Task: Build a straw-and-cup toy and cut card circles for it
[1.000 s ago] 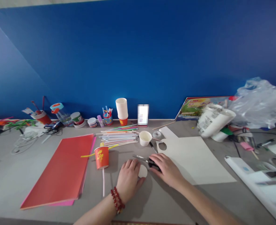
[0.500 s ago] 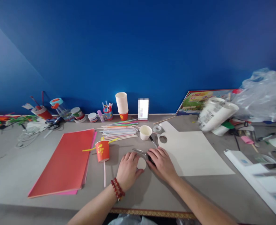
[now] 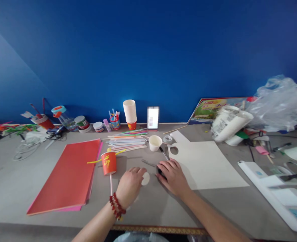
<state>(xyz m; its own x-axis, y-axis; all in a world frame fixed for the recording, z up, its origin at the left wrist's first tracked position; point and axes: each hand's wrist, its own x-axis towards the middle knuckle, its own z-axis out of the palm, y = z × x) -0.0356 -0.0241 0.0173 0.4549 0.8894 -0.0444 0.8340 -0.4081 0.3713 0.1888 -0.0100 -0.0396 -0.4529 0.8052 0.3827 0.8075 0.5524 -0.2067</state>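
Observation:
In the head view, my left hand (image 3: 128, 185) pinches the edge of a small white paper circle (image 3: 145, 178) just above the table. My right hand (image 3: 175, 178) is closed over the black handles of a pair of scissors (image 3: 149, 163), whose blades point left on the tabletop. A white paper sheet (image 3: 211, 164) with a round hole near its top left corner lies beyond and right of that hand. Left of my left hand, a red paper cup (image 3: 109, 163) has yellow straws at its sides and a pink straw below.
A row of straws (image 3: 127, 143), a white cup (image 3: 155, 143), a tape roll (image 3: 167, 139) and a black marker (image 3: 164, 153) lie behind my hands. Red paper (image 3: 68, 174) covers the left. Stacked cups (image 3: 130, 112) stand by the wall; a power strip (image 3: 269, 191) sits at right.
My left hand has moved left and slightly toward me, carrying the paper circle away from the scissors. My right hand has stayed on the scissors. The view has shifted slightly.

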